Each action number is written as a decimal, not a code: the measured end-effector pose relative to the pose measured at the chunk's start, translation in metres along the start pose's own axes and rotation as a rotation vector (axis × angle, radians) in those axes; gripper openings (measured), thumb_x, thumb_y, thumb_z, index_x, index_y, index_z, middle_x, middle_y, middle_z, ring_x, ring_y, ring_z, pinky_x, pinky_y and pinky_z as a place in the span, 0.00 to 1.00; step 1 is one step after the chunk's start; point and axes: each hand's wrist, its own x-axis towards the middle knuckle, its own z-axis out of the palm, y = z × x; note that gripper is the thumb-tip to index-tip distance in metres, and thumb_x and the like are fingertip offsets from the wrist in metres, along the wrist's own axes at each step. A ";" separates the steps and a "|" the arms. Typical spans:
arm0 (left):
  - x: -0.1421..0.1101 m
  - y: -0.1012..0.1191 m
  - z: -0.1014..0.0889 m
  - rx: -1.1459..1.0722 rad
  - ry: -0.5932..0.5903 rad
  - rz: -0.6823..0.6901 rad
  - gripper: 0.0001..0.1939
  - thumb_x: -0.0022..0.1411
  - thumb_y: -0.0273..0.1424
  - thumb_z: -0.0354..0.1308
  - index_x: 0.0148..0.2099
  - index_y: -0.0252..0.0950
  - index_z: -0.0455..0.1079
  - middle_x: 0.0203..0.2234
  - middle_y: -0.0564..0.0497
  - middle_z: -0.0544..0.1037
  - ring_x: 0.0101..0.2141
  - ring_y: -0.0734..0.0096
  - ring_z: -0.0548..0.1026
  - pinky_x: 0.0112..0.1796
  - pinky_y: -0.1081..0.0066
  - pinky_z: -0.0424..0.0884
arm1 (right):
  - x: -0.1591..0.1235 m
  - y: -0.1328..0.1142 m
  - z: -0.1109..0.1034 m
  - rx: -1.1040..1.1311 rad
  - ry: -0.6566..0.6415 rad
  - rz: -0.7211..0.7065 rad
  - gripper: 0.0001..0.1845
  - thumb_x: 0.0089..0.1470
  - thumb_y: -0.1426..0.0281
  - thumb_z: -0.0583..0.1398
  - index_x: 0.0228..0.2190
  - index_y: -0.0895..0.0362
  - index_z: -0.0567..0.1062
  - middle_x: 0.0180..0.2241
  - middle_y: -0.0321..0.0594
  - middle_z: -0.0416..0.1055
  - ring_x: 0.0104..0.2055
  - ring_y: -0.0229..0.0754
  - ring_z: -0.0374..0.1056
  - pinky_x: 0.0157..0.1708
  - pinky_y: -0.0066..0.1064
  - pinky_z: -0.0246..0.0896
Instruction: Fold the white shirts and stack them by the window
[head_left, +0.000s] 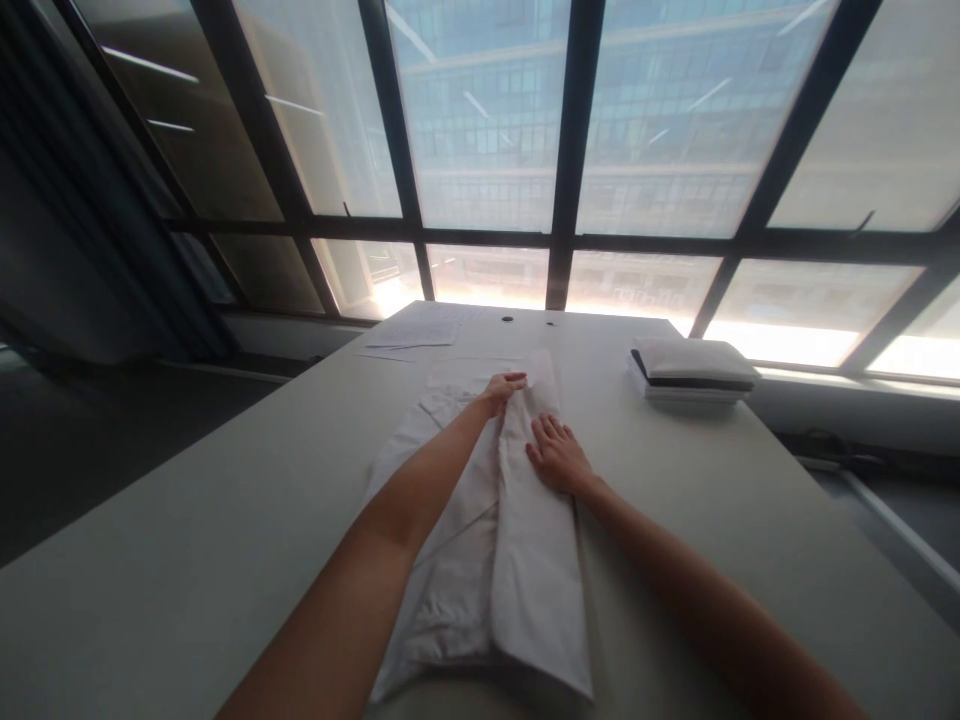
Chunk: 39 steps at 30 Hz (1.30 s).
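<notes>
A white cloth garment [459, 530], its exact kind unclear, lies lengthwise on the white table [225, 490] in front of me. Its right side is folded over into a long strip [534, 580], while creases run across the left part. At the far end of the fold, my left hand [504, 390] pinches the strip's inner edge, the fingertips partly hidden by the cloth. Nearer to me, my right hand [559, 455] rests flat on the strip's outer side with its fingers spread. My left forearm covers some of the garment's left half.
On the table's right side stands a stack of folded white cloths [694, 365] with a dark layer in it. Sheets of paper [414, 328] lie at the far left. Large windows [480, 120] rise behind the table, and a dark curtain [97, 200] hangs at left.
</notes>
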 end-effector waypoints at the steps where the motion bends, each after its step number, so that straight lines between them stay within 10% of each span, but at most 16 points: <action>1: 0.007 -0.001 0.000 0.030 0.020 0.020 0.27 0.59 0.33 0.66 0.60 0.32 0.72 0.44 0.42 0.82 0.41 0.62 0.80 0.44 0.65 0.75 | 0.000 0.000 0.000 0.008 0.004 0.001 0.34 0.69 0.58 0.46 0.68 0.63 0.54 0.72 0.52 0.45 0.73 0.50 0.39 0.68 0.45 0.34; 14: 0.040 -0.019 -0.006 0.633 0.014 0.176 0.30 0.58 0.20 0.54 0.63 0.35 0.70 0.64 0.45 0.68 0.64 0.62 0.63 0.64 0.66 0.55 | -0.009 -0.008 -0.008 0.041 -0.011 -0.030 0.33 0.68 0.59 0.46 0.69 0.62 0.55 0.72 0.52 0.44 0.73 0.52 0.37 0.68 0.48 0.33; 19: 0.024 -0.015 0.010 0.823 0.111 0.195 0.29 0.68 0.28 0.52 0.70 0.40 0.60 0.71 0.45 0.52 0.68 0.49 0.52 0.65 0.51 0.49 | -0.020 -0.016 -0.007 0.028 -0.008 -0.017 0.34 0.68 0.59 0.46 0.69 0.62 0.55 0.72 0.52 0.44 0.73 0.52 0.37 0.69 0.48 0.33; 26: -0.013 -0.015 0.053 1.139 -0.447 0.449 0.33 0.76 0.45 0.36 0.75 0.35 0.45 0.72 0.41 0.47 0.71 0.53 0.44 0.65 0.48 0.46 | -0.025 -0.022 -0.006 0.021 0.041 -0.023 0.33 0.67 0.61 0.49 0.67 0.64 0.57 0.71 0.54 0.48 0.74 0.53 0.34 0.69 0.51 0.32; 39: 0.070 -0.012 0.058 1.067 -0.397 0.363 0.30 0.75 0.44 0.38 0.73 0.37 0.50 0.72 0.43 0.48 0.71 0.56 0.45 0.66 0.49 0.41 | -0.042 -0.033 -0.015 0.071 -0.004 -0.053 0.34 0.68 0.60 0.46 0.69 0.63 0.55 0.71 0.53 0.44 0.73 0.53 0.37 0.69 0.52 0.28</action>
